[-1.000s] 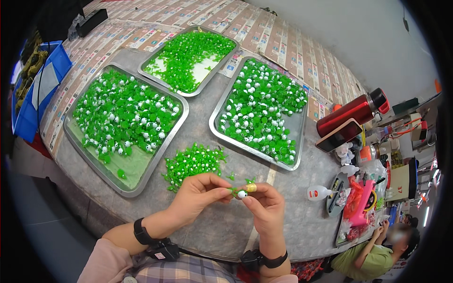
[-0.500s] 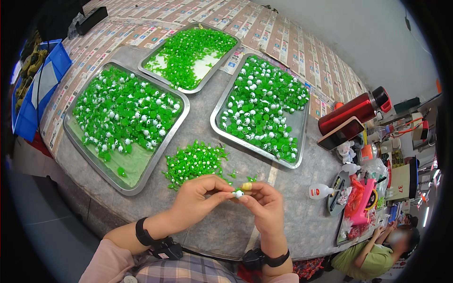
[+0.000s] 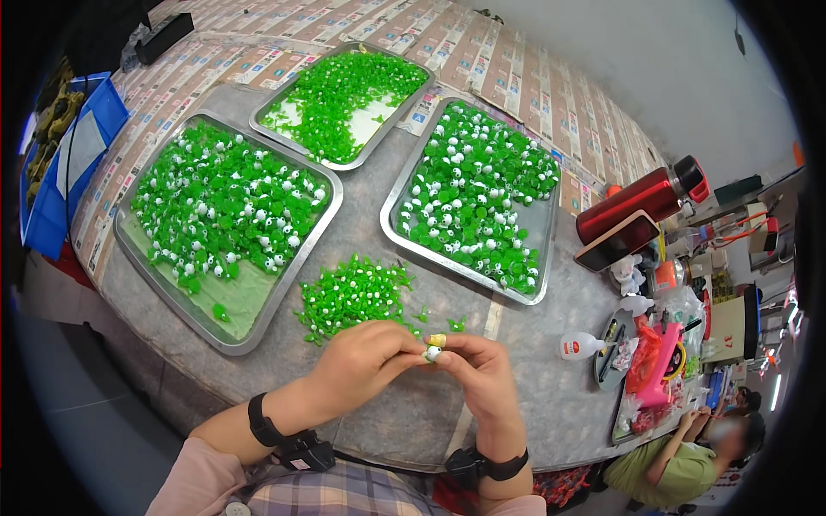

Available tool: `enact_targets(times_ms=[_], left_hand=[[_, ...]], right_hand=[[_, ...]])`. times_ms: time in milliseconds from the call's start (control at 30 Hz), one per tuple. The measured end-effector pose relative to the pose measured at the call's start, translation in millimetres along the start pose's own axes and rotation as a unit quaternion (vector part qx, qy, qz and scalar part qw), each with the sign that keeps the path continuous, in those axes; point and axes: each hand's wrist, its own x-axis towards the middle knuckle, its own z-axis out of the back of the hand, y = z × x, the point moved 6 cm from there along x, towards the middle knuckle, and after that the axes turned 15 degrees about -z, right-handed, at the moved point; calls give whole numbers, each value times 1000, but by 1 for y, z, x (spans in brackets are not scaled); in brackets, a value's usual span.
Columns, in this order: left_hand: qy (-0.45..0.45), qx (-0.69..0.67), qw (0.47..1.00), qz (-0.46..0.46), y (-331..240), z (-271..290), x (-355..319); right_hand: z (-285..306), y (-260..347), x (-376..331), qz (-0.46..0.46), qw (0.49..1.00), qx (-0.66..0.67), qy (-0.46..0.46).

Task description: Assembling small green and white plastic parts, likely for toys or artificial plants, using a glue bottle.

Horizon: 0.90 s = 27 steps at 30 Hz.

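My left hand (image 3: 366, 359) and my right hand (image 3: 480, 371) meet fingertip to fingertip over the near part of the table. Pinched between them is a small white figure head with black spots (image 3: 434, 353); whatever green part goes with it is mostly covered by my fingers. Yellow tape (image 3: 437, 340) wraps a fingertip of my right hand. Just beyond my hands lies a heap of small green pieces with white tips (image 3: 357, 297), and a few loose green pieces (image 3: 457, 325) are beside it.
Metal trays of green-and-white pieces stand left (image 3: 322, 225) and right (image 3: 386, 206); a third tray (image 3: 379, 138) holds green pieces farther back. To the right are a white squeeze bottle (image 3: 578, 346), phone (image 3: 621, 241), red flask (image 3: 632, 204) and pink glue gun (image 3: 661, 365). Another person (image 3: 667, 469) sits there.
My fingers have shifted slightly around the small white head, and the green bit beside it is now less visible. Both hands stay in nearly the same place.
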Motion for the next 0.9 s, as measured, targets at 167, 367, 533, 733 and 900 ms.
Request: enact_targets(times_ms=[167,367,533,733,900], left_hand=[[-178,-413,877,168,25,7,-9],[-362,-694,613,106,44,45,-9],[-216,-523,804,182,38,17,-13],[-100,-399,881,235,32,-3,-14],[5,-421,862,282,26,-25,-20]], right_hand=[[8,33,-8,128,987,12,-94],[53,29,-18,109,893,-345,-267],[35,16,-7,91,866,-430,-239],[29,8,-4,100,819,-513,-235],[5,26,-27,157,910,-351,-154]])
